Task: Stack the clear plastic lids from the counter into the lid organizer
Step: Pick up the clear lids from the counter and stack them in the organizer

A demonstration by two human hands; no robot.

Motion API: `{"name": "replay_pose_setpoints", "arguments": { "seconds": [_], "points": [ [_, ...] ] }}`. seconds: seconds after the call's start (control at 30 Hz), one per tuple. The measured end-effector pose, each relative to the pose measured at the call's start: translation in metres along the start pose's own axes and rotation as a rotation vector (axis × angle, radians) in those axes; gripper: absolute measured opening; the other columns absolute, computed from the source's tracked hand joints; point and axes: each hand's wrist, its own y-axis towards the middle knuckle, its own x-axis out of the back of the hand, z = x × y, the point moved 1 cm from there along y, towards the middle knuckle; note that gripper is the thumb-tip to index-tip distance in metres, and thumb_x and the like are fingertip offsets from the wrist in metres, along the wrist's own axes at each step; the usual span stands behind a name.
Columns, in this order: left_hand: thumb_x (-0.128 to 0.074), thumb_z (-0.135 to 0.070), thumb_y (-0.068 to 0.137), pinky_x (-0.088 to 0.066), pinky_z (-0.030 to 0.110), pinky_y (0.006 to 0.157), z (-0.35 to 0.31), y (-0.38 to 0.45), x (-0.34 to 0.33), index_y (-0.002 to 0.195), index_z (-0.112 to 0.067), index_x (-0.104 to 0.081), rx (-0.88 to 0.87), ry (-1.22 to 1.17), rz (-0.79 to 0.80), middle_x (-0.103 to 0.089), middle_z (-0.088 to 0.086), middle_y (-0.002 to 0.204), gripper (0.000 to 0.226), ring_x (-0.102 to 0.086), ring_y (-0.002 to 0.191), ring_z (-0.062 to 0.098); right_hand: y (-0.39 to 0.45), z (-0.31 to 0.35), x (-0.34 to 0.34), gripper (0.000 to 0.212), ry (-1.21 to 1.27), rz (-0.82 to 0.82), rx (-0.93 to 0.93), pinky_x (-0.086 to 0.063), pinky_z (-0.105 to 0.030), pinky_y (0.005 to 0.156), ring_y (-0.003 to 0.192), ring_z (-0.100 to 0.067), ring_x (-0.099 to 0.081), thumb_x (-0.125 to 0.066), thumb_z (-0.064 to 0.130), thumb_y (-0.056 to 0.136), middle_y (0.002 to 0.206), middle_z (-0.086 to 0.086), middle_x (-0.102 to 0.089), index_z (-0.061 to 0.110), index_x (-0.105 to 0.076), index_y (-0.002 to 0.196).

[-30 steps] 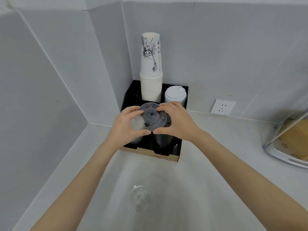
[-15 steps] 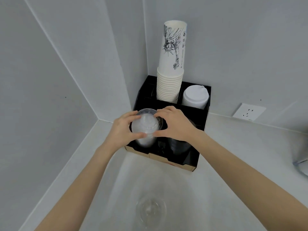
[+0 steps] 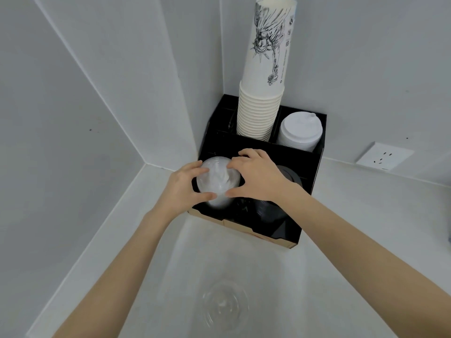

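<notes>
- Black cardboard forms the lid organizer, which stands in the far corner of the white desk, against the two grey walls.
- Both hands meet over its front left compartment. The left hand has thumb and fingers curled round the left side of a stack of clear plastic lids, its grip clamped on it.
- The right hand closes on the right side of the same stack, thumb low at the front, fingers over the top edge.
- The stack sits partly down in that front left compartment; its lower end shows below the thumbs, inside the black wall.
- The front right compartment holds dark lids, mostly hidden behind the right wrist.
- In the back row a tall stack of white paper cups with a black line drawing on the top cup rises upside down; just beside it, to the right, stands a stack of white sip lids.
- One more clear plastic lid lies flat on the desk near its front edge, between the two forearms and well apart from the organizer.
- A white wall socket sits on the back wall, to the right of the organizer.
</notes>
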Motion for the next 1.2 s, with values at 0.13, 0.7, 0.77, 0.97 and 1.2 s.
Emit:
{"name": "replay_pose_setpoints", "arguments": {
  "seconds": [0.13, 0.7, 0.77, 0.97, 1.2],
  "points": [
    [-0.080, -0.019, 0.062, -0.035, 0.030, 0.103, 0.000, 0.000, -0.001, 0.120, -0.011, -0.055, 0.018, 0.009, -0.020, -0.044, 0.006, 0.140, 0.063, -0.045, 0.122, 0.025, 0.002, 0.001, 0.000, 0.065, -0.057, 0.008, 0.000, -0.019, -0.042, 0.112, 0.135, -0.024, -0.028, -0.062, 0.054, 0.074, 0.134, -0.004, -0.052, 0.017, -0.049, 0.126],
    [-0.077, -0.023, 0.066, -0.033, 0.021, 0.093, -0.011, -0.028, 0.002, 0.115, -0.016, -0.058, -0.090, -0.030, -0.132, -0.052, 0.002, 0.126, 0.053, -0.046, 0.110, 0.008, -0.041, 0.018, 0.018, 0.055, 0.099, -0.279, 0.068, -0.027, -0.037, 0.107, 0.131, -0.024, -0.036, -0.065, 0.036, 0.079, 0.131, -0.005, -0.055, 0.013, -0.049, 0.125],
    [-0.075, -0.023, 0.069, -0.035, 0.021, 0.090, -0.016, -0.040, 0.001, 0.112, -0.017, -0.060, -0.095, -0.049, -0.142, -0.057, 0.001, 0.117, 0.045, -0.048, 0.102, 0.007, -0.056, 0.024, 0.017, 0.049, 0.146, -0.329, 0.078, -0.030, -0.035, 0.105, 0.128, -0.023, -0.040, -0.065, 0.032, 0.080, 0.127, -0.004, -0.057, 0.013, -0.051, 0.123],
    [-0.068, -0.019, 0.076, -0.039, 0.001, 0.068, -0.017, -0.086, -0.015, 0.102, -0.015, -0.064, -0.047, -0.094, -0.102, -0.066, 0.002, 0.095, 0.026, -0.061, 0.084, 0.013, -0.109, 0.043, -0.005, 0.035, 0.261, -0.325, 0.077, -0.044, -0.039, 0.092, 0.108, -0.024, -0.055, -0.063, 0.029, 0.080, 0.112, -0.006, -0.067, 0.012, -0.060, 0.111],
    [-0.065, -0.020, 0.079, -0.045, 0.020, 0.075, 0.011, -0.143, -0.059, 0.101, -0.009, -0.064, 0.120, -0.047, 0.037, -0.066, 0.006, 0.094, 0.025, -0.060, 0.078, 0.017, -0.157, 0.047, -0.065, 0.029, 0.375, 0.027, -0.168, -0.047, -0.034, 0.084, 0.096, -0.019, -0.060, -0.058, 0.032, 0.086, 0.108, -0.002, -0.066, 0.018, -0.060, 0.111]
  ]
}}
